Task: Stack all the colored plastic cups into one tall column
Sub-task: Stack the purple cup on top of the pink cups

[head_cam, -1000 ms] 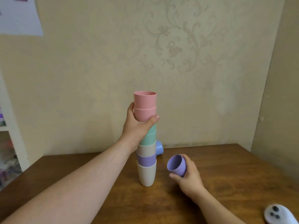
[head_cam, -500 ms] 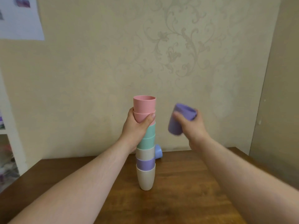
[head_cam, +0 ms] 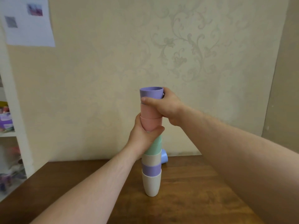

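A tall column of nested cups (head_cam: 151, 165) stands on the wooden table (head_cam: 186, 191): white at the bottom, then purple, white, green and two pink cups (head_cam: 149, 115). A purple cup (head_cam: 151, 92) sits in the top pink one, mouth up. My right hand (head_cam: 165, 107) grips that purple cup from the right, thumb across its base. My left hand (head_cam: 144, 135) wraps the column at the lower pink cup and the green cups. A blue cup (head_cam: 164, 156) lies on its side behind the column, mostly hidden.
The table meets a patterned wall at the back and a side wall on the right. A white shelf unit (head_cam: 9, 126) with blurred items stands at the left. A paper sheet (head_cam: 29, 21) hangs on the wall at the upper left.
My right hand has lifted the purple cup from the table, turned it mouth up and brought it left onto the top pink cup. My left hand has stayed on the column.
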Demonstrator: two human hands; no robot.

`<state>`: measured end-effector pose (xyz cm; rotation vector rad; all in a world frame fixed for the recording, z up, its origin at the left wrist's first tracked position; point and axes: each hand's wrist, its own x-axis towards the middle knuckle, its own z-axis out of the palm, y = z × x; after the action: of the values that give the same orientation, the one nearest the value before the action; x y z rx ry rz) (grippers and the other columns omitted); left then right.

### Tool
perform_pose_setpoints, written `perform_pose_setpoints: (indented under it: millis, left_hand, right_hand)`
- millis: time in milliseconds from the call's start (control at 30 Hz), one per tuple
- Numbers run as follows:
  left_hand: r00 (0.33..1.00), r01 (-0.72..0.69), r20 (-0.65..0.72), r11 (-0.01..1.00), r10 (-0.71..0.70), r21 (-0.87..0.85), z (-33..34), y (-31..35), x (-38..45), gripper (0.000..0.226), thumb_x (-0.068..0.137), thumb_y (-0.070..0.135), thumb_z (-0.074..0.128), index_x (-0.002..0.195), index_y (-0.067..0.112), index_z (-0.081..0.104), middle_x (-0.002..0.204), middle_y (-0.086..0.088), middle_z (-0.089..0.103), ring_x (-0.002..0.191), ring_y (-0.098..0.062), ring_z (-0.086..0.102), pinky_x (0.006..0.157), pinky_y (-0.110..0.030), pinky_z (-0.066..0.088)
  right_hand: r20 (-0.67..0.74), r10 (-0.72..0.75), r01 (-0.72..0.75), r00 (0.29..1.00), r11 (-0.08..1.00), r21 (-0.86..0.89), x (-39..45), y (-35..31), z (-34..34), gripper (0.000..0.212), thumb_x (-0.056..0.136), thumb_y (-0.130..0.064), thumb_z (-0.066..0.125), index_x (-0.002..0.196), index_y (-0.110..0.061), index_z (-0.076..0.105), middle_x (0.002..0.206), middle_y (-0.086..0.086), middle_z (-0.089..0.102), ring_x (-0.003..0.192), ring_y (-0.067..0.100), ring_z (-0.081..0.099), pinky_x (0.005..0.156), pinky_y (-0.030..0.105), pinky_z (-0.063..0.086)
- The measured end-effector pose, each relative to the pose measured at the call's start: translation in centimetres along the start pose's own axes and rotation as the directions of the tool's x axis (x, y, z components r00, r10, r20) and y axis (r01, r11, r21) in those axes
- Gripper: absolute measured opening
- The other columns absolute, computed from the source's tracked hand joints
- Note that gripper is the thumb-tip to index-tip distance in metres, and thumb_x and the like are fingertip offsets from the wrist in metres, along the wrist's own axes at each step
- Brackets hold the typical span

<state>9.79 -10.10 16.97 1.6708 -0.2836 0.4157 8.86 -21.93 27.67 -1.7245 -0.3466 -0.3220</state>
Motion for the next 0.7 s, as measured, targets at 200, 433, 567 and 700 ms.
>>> perform_pose_setpoints:
  millis: [200, 433, 567, 700]
  left_hand:
    - [0.999, -0.002, 0.04, 1.0, 0.002, -0.005, -0.2, -1.9, -0.8, 0.065, 0.081, 0.023, 0.092, 0.132, 0.039, 0.055, 0.111, 0.013, 0.078, 0.095, -0.004, 0.077, 0.073, -0.023, 0.061]
    - [0.991, 0.126, 0.052, 0.992, -0.125, -0.004, -0.2, -7.3, -4.2, 0.067, 0.081, 0.026, 0.094, 0.135, 0.035, 0.056, 0.123, 0.01, 0.075, 0.108, -0.01, 0.074, 0.087, -0.031, 0.06]
    - [0.993, 0.119, -0.02, 0.993, -0.119, -0.026, -0.3, -7.8, -3.6, 0.063, 0.082, 0.022, 0.093, 0.13, 0.037, 0.056, 0.116, 0.007, 0.076, 0.103, -0.013, 0.075, 0.087, -0.038, 0.063]
    - [0.985, 0.096, -0.137, 0.995, -0.1, -0.035, -1.2, -8.8, -2.5, 0.064, 0.082, 0.019, 0.093, 0.131, 0.035, 0.055, 0.115, 0.006, 0.075, 0.102, -0.013, 0.074, 0.084, -0.035, 0.06]
  right_hand:
    - [0.032, -0.012, 0.008, 0.999, 0.993, 0.115, -0.4, 2.1, 0.8, 0.061, 0.089, -0.035, 0.089, 0.138, -0.02, 0.056, 0.125, 0.007, 0.073, 0.102, 0.02, 0.074, 0.084, 0.036, 0.063]
    - [0.091, 0.008, -0.018, 0.996, 0.994, 0.11, -1.2, 2.7, 0.5, 0.054, 0.099, -0.041, 0.077, 0.144, -0.024, 0.054, 0.125, -0.003, 0.07, 0.112, 0.018, 0.072, 0.088, 0.032, 0.058]
    - [0.091, 0.04, -0.049, 0.995, 0.995, 0.088, -2.0, 4.7, -1.0, 0.051, 0.106, -0.063, 0.052, 0.146, -0.032, 0.052, 0.142, -0.008, 0.063, 0.129, 0.012, 0.062, 0.101, 0.034, 0.044]
    - [-0.078, 0.109, -0.115, 0.991, 0.99, -0.086, -1.7, 10.0, -2.0, 0.058, 0.108, -0.049, 0.058, 0.158, -0.02, 0.05, 0.153, 0.003, 0.058, 0.126, 0.016, 0.055, 0.103, 0.032, 0.04]
